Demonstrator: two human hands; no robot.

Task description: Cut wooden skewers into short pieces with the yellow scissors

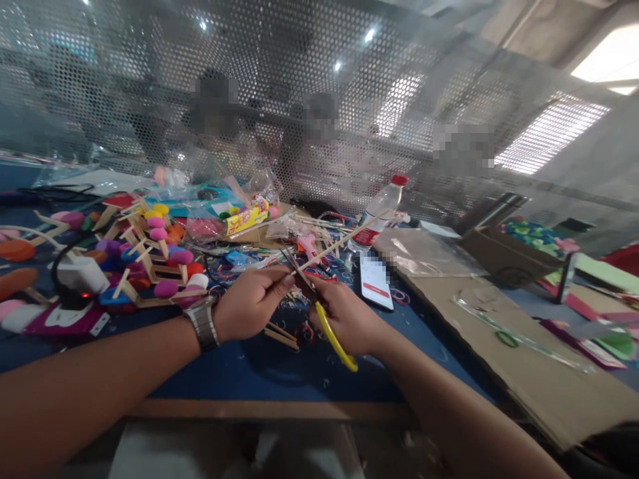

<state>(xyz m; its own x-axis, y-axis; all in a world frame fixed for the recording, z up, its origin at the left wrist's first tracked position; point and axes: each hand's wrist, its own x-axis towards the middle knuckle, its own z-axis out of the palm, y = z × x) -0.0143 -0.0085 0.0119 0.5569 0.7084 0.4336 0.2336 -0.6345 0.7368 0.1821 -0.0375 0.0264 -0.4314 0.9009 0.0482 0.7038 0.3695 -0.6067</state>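
My right hand [347, 318] grips a pair of scissors with yellow handles [332, 339]. Their blades cross a long thin wooden stick [335, 247], which slants up to the right. My left hand [252, 301], wearing a metal-band watch [204, 324], pinches the near end of this stick between thumb and finger, close beside the blades. Below my hands, short cut wooden sticks [280, 336] lie on the blue table top [224, 379] among small scraps. Part of the right hand's fingers is hidden behind the scissors.
Left stands a heap of wooden-stick pieces with coloured foam parts [157, 234], beside a purple power strip [70, 322] with a white plug. A water bottle [382, 209] and a phone [375, 283] are behind my right hand. Cardboard [464, 326] lies right; a perforated metal screen [279, 80] rises behind.
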